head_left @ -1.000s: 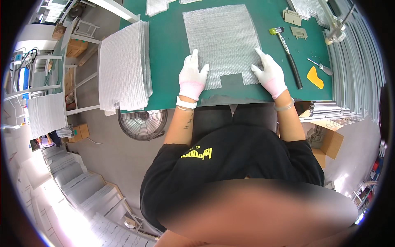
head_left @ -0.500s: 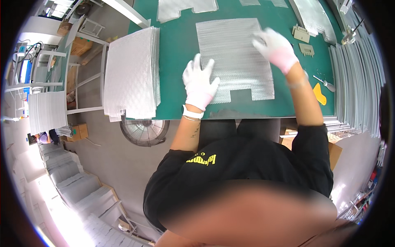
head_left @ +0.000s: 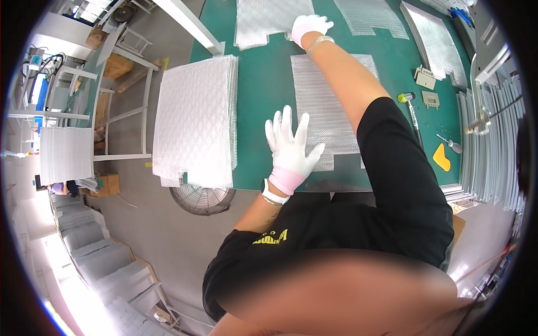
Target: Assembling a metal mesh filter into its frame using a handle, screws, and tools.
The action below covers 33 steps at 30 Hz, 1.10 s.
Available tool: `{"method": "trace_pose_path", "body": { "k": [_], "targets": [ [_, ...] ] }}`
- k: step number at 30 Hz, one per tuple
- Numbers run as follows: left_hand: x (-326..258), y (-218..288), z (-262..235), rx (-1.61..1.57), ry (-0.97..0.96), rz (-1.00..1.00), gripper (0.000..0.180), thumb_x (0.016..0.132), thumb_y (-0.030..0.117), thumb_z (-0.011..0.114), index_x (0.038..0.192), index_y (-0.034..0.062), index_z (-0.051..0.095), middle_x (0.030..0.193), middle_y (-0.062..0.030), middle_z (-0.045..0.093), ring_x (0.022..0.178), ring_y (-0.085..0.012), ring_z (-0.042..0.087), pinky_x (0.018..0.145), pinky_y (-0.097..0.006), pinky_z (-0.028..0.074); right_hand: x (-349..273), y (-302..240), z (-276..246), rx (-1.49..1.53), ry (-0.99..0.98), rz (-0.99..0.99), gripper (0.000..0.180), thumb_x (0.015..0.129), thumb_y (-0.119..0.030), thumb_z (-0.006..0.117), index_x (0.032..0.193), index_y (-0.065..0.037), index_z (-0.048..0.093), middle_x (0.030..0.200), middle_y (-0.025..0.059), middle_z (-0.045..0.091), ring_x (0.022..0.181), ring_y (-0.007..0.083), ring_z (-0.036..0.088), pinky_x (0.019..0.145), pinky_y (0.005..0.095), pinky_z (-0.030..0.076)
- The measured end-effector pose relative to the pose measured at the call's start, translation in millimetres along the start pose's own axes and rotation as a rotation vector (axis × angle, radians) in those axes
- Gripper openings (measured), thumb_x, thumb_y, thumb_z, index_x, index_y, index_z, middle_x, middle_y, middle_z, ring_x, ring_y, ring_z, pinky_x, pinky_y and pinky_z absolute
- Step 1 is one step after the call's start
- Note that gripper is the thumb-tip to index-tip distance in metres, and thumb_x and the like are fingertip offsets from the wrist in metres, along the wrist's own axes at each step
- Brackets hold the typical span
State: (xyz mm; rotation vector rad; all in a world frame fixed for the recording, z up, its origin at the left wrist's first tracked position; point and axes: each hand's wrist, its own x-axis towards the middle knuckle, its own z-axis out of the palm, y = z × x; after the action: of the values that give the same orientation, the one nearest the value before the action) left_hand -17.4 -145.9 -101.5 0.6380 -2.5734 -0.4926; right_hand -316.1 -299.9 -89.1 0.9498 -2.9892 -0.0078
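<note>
My left hand [head_left: 292,147], in a white glove with a pink cuff, is open with its fingers spread. It is over the near left part of a grey mesh sheet [head_left: 319,106] with a notch in its near edge. My right hand [head_left: 310,28], gloved the same way, reaches across that sheet to the near right corner of a mesh sheet [head_left: 260,22] at the far side. Its fingers look partly stretched and apart; whether they touch that sheet is hard to see. My right forearm covers part of the middle sheet.
A mesh stack [head_left: 193,117] lies on the green table [head_left: 262,84] at left. More mesh sheets [head_left: 372,17] and a stack [head_left: 431,39] lie far right. A hammer [head_left: 412,109], beige blocks [head_left: 425,77], a screwdriver [head_left: 453,144] and a yellow scraper [head_left: 441,157] lie right. A fan [head_left: 202,200] stands below.
My right hand has left the middle sheet's right edge and moved far and left to the far sheet. My left hand remains by the middle sheet, fingers more spread. The view has shifted.
</note>
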Motion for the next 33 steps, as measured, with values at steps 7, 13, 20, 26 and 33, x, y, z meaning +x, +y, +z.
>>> {"method": "trace_pose_path", "body": {
  "k": [7, 13, 20, 26, 33],
  "targets": [
    [-13.9, -2.2, -5.2, -0.06, 0.061, 0.019, 0.075, 0.082, 0.038, 0.075, 0.145, 0.0069, 0.048, 0.153, -0.0306, 0.029, 0.142, -0.0504, 0.027, 0.117, -0.066, 0.016, 29.3, 12.9, -12.3, 0.557, 0.342, -0.225, 0.033, 0.092, -0.015, 0.053, 0.114, 0.006, 0.064, 0.113, 0.029, 0.062, 0.108, 0.0437, 0.063, 0.097, 0.0495, 0.05],
    [-15.9, 5.1, -8.1, -0.093, 0.083, 0.034, 0.078, 0.081, 0.035, 0.076, 0.145, 0.003, 0.046, 0.156, -0.0325, 0.025, 0.145, -0.0481, 0.024, 0.118, -0.064, 0.015, 64.7, 41.4, 17.4, 0.655, 0.314, -0.128, 0.047, 0.09, -0.027, 0.063, 0.127, 0.001, 0.062, 0.123, 0.0253, 0.062, 0.112, 0.041, 0.064, 0.096, 0.0483, 0.052],
    [-34.9, -4.4, -19.1, -0.116, 0.109, -0.02, 0.078, 0.081, 0.03, 0.077, 0.146, 0.0013, 0.045, 0.156, -0.032, 0.025, 0.144, -0.0491, 0.025, 0.119, -0.062, 0.017, -11.8, 2.2, -18.3, 0.392, -0.164, 0.096, 0.059, 0.086, -0.046, 0.065, 0.133, -0.011, 0.061, 0.143, 0.0177, 0.051, 0.133, 0.0331, 0.051, 0.106, 0.0503, 0.045],
    [-32.6, -7.4, -19.9, -0.169, 0.104, -0.011, 0.077, 0.081, 0.03, 0.077, 0.145, 0.0019, 0.044, 0.154, -0.0318, 0.027, 0.142, -0.0493, 0.027, 0.118, -0.062, 0.019, 8.1, 9.2, -26.6, 0.385, -0.328, 0.071, 0.057, 0.086, -0.032, 0.063, 0.138, -0.01, 0.057, 0.138, 0.0164, 0.058, 0.13, 0.0331, 0.055, 0.111, 0.0561, 0.036],
    [-29.4, -9.6, -18.3, -0.262, 0.104, 0.017, 0.077, 0.08, 0.028, 0.078, 0.145, 0.0021, 0.044, 0.154, -0.0319, 0.027, 0.14, -0.0501, 0.029, 0.117, -0.06, 0.023, 27.2, 23.0, -8.5, 0.279, -0.054, 0.23, 0.051, 0.088, -0.028, 0.063, 0.137, -0.012, 0.061, 0.123, 0.0138, 0.068, 0.123, 0.0327, 0.063, 0.105, 0.0473, 0.049]
  ]
}}
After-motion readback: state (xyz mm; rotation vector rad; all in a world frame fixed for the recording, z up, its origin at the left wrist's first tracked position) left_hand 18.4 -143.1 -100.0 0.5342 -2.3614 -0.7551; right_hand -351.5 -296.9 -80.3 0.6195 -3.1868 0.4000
